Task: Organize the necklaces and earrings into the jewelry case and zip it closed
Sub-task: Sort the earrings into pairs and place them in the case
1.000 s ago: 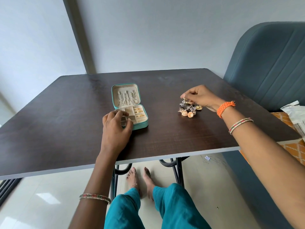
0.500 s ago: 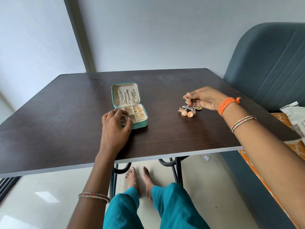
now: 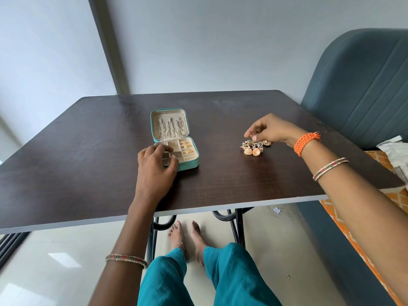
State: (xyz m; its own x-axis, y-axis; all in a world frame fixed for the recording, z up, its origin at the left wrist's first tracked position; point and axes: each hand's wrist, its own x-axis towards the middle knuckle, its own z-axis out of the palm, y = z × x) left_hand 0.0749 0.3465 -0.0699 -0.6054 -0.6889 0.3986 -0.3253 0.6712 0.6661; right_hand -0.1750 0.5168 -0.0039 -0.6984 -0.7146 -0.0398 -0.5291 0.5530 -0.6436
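A: Status on the jewelry case [image 3: 189,161]?

B: Open flat on the dark table [image 3: 88,155], lid [image 3: 169,123] tipped back on the far side. Necklaces [image 3: 170,129] hang in the lid in three bunches. Gold earrings [image 3: 186,146] sit in the slots on the right of the tray, past the left fingertips.

A: Left hand [image 3: 154,171]?

B: Resting on the near-left corner of the case. Fingers curled over the tray's left compartments, thumb along the front edge. Can't tell if it pinches anything; the fingertips hide that spot.

A: Right hand [image 3: 271,131]?

B: Over the loose earring pile [image 3: 254,146], well to the right of the case. Thumb and index are close together, tips pointing down at the far edge of the pile. Looks like they touch a piece, but too small to confirm a pinch. Other fingers curled loosely behind.

A: Pile details?

B: Two orange dome-shaped earrings [image 3: 251,151] on the near side, just below the fingertips; the rest is a tangle of small mixed pieces directly under the fingers.
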